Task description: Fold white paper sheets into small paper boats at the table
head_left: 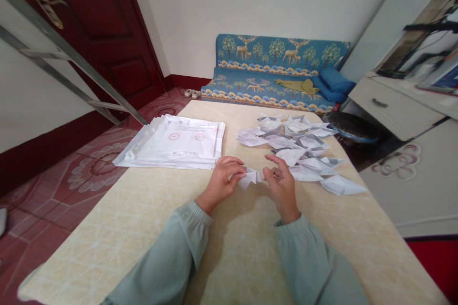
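Folded paper piece (pixel 249 178) observed in the grasp of one hand, above a table in a furnished room. A plain white wall (pixel 189 5) backs the room, meeting a floor (pixel 89 171) of reddish patterned tile on the left. At the far left stands a dark red panelled door (pixel 96 19), partly crossed by a grey ladder-like frame (pixel 46 53) that leans at a slant. Against the wall, beyond the table, sits a blue sofa (pixel 257 52) printed with deer and trees; a yellow-green cloth (pixel 296 86) lies on its seat, near a blue cushion (pixel 334 83) at the right end. The table (pixel 161 219) is cream-coloured, with a pale line pattern, and fills most of the foreground. To its right stands a white cabinet (pixel 422 114) with a drawer and items on top; a round dark seat (pixel 352 126) is noted between the two. On the table's far left lies a stack of papers (pixel 189 140), the top sheet bearing two red stamps. On the far right, a cluster of folded paper shapes (pixel 281 142) lies close together, white and grey, several overlapping. Both hands are between and nearer the viewer than these groups. The left hand (pixel 225 178) pinches the piece between thumb and fingers at its left end. The right hand (pixel 284 183) is apart from it, thumb and forefinger parted, just beside the piece's right end. The piece therefore sits between the hands, its creased points facing right.
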Action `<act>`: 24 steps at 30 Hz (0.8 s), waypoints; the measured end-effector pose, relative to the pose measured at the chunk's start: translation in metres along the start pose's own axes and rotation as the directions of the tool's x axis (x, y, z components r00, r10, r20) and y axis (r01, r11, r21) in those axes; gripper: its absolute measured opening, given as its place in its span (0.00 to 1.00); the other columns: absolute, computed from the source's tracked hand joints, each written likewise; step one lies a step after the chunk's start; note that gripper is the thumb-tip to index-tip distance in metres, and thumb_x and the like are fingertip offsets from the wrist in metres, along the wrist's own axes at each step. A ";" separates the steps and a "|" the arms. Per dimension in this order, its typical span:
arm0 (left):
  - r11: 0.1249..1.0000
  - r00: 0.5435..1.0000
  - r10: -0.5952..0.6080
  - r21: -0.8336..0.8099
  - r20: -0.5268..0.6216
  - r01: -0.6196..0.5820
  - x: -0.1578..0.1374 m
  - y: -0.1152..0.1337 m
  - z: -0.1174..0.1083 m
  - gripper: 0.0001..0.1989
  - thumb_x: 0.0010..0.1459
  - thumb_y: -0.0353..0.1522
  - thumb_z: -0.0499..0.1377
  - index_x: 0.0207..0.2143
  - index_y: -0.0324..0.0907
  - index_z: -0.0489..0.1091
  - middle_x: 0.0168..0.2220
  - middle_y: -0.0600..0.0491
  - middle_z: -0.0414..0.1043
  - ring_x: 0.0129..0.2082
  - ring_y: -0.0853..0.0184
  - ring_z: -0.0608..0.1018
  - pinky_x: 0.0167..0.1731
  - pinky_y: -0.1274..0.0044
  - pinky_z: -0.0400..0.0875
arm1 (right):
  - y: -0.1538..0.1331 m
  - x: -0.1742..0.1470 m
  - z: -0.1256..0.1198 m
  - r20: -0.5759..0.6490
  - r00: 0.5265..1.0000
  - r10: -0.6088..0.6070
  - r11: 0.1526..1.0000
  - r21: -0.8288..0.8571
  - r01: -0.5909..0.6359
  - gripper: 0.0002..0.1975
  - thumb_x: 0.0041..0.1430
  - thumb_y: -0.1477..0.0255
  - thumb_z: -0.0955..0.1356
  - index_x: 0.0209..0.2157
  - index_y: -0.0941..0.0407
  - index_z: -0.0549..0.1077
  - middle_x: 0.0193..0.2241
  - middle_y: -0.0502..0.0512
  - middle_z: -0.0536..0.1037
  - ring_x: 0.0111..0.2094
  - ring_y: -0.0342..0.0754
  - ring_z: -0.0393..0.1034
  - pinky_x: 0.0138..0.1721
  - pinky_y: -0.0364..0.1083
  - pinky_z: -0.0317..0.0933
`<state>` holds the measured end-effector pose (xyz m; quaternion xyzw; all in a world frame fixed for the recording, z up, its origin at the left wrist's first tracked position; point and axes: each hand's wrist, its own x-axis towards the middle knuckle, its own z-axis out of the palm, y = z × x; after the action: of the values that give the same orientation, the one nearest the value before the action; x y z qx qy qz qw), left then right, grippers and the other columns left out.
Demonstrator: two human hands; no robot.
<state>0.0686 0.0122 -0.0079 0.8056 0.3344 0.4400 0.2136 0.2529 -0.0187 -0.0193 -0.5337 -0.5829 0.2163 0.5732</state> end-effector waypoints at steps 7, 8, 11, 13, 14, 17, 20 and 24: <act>0.962 0.980 -0.190 -0.187 0.057 0.197 -0.001 0.000 -0.002 0.10 0.59 0.35 0.54 0.29 0.40 0.72 0.30 0.51 0.73 0.33 0.66 0.75 0.39 0.74 0.67 | -0.015 -0.007 0.006 0.409 0.906 0.107 0.924 0.295 -0.242 0.13 0.55 0.63 0.67 0.38 0.56 0.75 0.23 0.49 0.74 0.18 0.40 0.62 0.19 0.40 0.60; 0.953 0.974 -0.217 -0.203 0.061 0.225 -0.002 -0.001 -0.001 0.11 0.59 0.35 0.54 0.29 0.40 0.71 0.30 0.51 0.73 0.33 0.66 0.75 0.38 0.75 0.67 | -0.013 -0.007 0.007 0.399 0.908 0.127 0.919 0.297 -0.259 0.13 0.54 0.63 0.68 0.37 0.57 0.75 0.19 0.47 0.72 0.18 0.40 0.62 0.20 0.40 0.60; 0.947 0.973 -0.230 -0.224 0.036 0.232 -0.003 0.002 0.001 0.11 0.59 0.37 0.54 0.32 0.40 0.71 0.32 0.50 0.73 0.35 0.66 0.75 0.40 0.74 0.68 | -0.007 -0.008 0.011 0.335 0.929 0.158 0.912 0.311 -0.268 0.11 0.54 0.63 0.68 0.34 0.57 0.75 0.16 0.46 0.70 0.18 0.42 0.64 0.21 0.41 0.62; 0.964 0.985 -0.169 -0.211 -0.026 0.160 -0.003 0.007 0.002 0.11 0.57 0.39 0.56 0.35 0.40 0.71 0.36 0.49 0.73 0.40 0.64 0.74 0.44 0.73 0.67 | -0.005 -0.008 0.011 0.291 0.943 0.161 0.913 0.318 -0.254 0.11 0.53 0.63 0.69 0.32 0.56 0.75 0.18 0.47 0.72 0.19 0.42 0.66 0.23 0.42 0.64; 0.974 0.989 -0.133 -0.194 -0.061 0.119 -0.003 0.010 0.002 0.12 0.55 0.39 0.59 0.36 0.41 0.71 0.38 0.48 0.72 0.42 0.63 0.73 0.45 0.72 0.66 | -0.005 -0.007 0.011 0.275 0.948 0.163 0.915 0.317 -0.249 0.11 0.53 0.63 0.69 0.31 0.56 0.75 0.19 0.48 0.72 0.20 0.42 0.66 0.24 0.42 0.64; 0.991 0.989 -0.071 -0.120 -0.127 0.056 -0.003 0.017 0.002 0.13 0.49 0.40 0.64 0.34 0.42 0.72 0.38 0.47 0.72 0.43 0.61 0.73 0.47 0.70 0.64 | -0.005 -0.007 0.010 0.248 0.953 0.176 0.914 0.319 -0.252 0.10 0.52 0.63 0.70 0.31 0.56 0.76 0.21 0.48 0.74 0.20 0.42 0.67 0.23 0.42 0.65; 0.996 0.989 -0.072 -0.068 -0.126 0.064 -0.003 0.019 0.003 0.08 0.52 0.37 0.63 0.32 0.42 0.73 0.36 0.48 0.72 0.40 0.63 0.73 0.46 0.70 0.64 | -0.006 -0.007 0.009 0.251 0.951 0.179 0.906 0.334 -0.259 0.10 0.52 0.63 0.70 0.31 0.56 0.76 0.21 0.49 0.74 0.20 0.42 0.67 0.23 0.42 0.65; 0.998 0.990 -0.064 -0.035 -0.124 0.060 -0.004 0.018 0.004 0.05 0.53 0.34 0.61 0.32 0.42 0.73 0.36 0.49 0.72 0.40 0.64 0.73 0.45 0.70 0.64 | -0.006 -0.008 0.010 0.247 0.953 0.177 0.906 0.338 -0.256 0.10 0.52 0.64 0.70 0.31 0.56 0.76 0.22 0.49 0.75 0.20 0.42 0.66 0.23 0.42 0.64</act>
<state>0.0773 -0.0032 -0.0008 0.7622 0.3649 0.4880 0.2184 0.2397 -0.0242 -0.0206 -0.4534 -0.5266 0.4388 0.5698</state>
